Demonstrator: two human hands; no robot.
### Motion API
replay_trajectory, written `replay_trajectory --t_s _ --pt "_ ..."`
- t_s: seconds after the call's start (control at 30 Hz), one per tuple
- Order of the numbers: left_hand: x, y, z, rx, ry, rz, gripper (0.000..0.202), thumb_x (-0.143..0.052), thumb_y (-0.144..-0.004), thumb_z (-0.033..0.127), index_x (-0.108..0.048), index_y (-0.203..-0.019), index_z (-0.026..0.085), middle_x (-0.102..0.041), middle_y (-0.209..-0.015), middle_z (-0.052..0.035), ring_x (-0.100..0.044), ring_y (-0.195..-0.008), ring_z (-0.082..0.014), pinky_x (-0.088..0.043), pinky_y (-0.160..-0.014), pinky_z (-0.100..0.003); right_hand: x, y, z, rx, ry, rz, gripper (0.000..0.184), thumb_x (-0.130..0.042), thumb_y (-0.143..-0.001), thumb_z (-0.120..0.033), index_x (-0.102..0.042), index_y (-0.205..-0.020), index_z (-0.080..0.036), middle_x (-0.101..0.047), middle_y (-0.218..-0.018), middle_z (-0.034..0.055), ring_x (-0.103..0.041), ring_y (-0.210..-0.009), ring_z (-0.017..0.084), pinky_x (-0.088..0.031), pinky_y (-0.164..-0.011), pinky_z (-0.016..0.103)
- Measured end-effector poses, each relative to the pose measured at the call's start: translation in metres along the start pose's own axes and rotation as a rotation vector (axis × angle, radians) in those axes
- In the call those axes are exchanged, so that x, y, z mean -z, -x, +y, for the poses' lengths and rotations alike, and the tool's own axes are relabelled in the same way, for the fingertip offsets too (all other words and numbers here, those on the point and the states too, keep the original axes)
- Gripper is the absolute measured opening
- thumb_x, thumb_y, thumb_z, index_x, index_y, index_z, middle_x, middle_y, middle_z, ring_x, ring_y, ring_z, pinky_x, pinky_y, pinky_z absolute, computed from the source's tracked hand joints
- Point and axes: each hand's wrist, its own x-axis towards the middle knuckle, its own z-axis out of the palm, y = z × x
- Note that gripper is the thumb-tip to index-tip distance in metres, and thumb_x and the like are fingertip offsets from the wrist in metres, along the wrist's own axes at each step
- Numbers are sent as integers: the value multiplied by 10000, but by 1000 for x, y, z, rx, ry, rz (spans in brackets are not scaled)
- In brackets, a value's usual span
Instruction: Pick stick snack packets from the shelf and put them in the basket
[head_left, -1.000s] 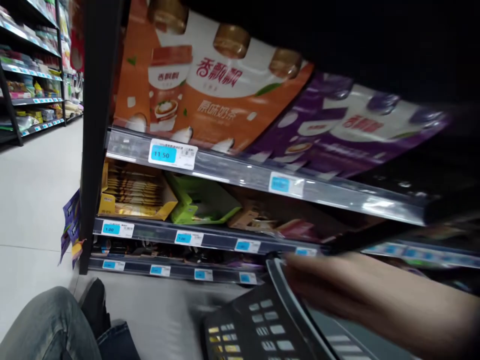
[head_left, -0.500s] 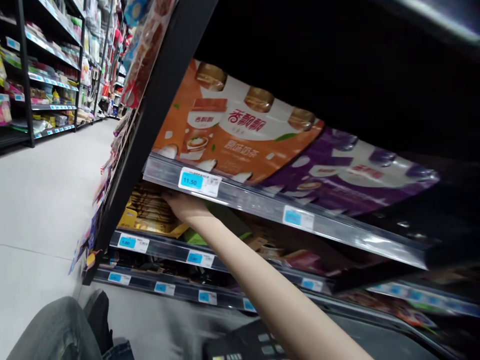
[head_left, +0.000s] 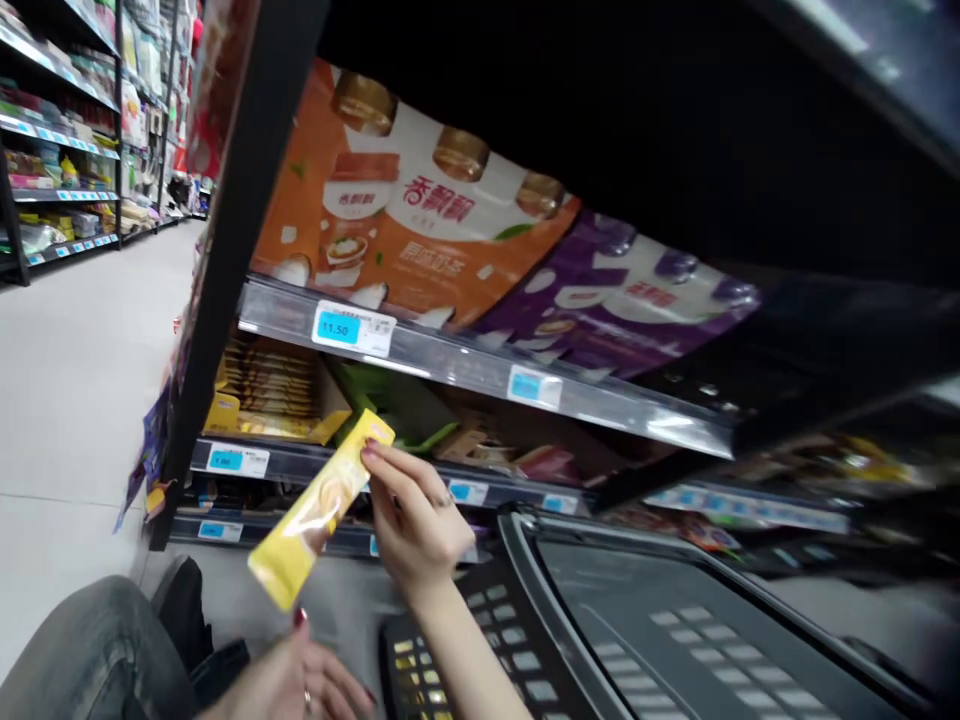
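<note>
One yellow sachet (head_left: 322, 510) hangs at a slant in front of the shelves, one end pinched by the fingers of the right hand (head_left: 420, 515) at its three o'clock. At six o'clock the one left hand (head_left: 300, 675) holds nothing, its fingers loosely spread. At eleven o'clock, one open yellow box (head_left: 281, 405) carries a stack of sachets too blurred to count; one green box (head_left: 375, 390) adjoins it. Above, at one and two o'clock, stand one orange pouch (head_left: 435, 235) and one purple pouch (head_left: 622, 300). Their shelf edge (head_left: 442, 350), bearing two price labels (head_left: 354, 328), overhangs the boxes. One basket (head_left: 637, 580) blocks the lower shelving between three and four o'clock.
</note>
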Motion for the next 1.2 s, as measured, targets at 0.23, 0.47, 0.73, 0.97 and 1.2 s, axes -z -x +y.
replay_trajectory --t_s 0.23,0.47,0.73,0.97,1.2 --pt "-18 24 19 141 280 -151 663 -405 -790 617 -647 -1002 38 -645 -595 -85 -606 -550 -152 -428 -545 -231 67 69 -30 -286 -305 -230 340 -587 -754 -17 -650 -986 -256 -662 -960 54 -645 -873 183 -559 -700 278" --pt "-22 18 -13 217 165 -159 455 -553 -780 435 -599 -1064 82 -651 -749 -101 -617 -634 -168 -442 -516 -223 88 114 -23 -558 -327 -244 256 -545 -793 -60 -670 -914 -247 -662 -961 53 -629 -914 184 -533 -784 313" --pt "-23 10 -29 222 32 40 257 -610 -775 337 -583 -926 131 -584 -625 -13 -549 -486 -90 -420 -416 -161 82 130 -14 -1442 -868 -73 502 -717 -640 -261 -441 -1058 -228 -532 -1060 56 -638 -699 132 -553 -652 289" --pt "-23 12 -29 244 -63 22 254 -585 -796 355 -572 -920 134 -574 -639 -11 -537 -522 -87 -400 -433 -156 71 133 -21 -1628 -1116 -238 274 -749 -593 -248 -632 -815 -139 -650 -701 10 -606 -580 119 -496 -572 232" --pt "-23 13 -28 232 153 -56 475 -449 -814 537 -591 -974 113 -585 -661 -44 -567 -565 -124 -439 -493 -207 70 130 -24 -1586 -1247 -103 221 -786 -575 -267 -674 -725 -150 -664 -637 11 -588 -568 105 -471 -571 198"
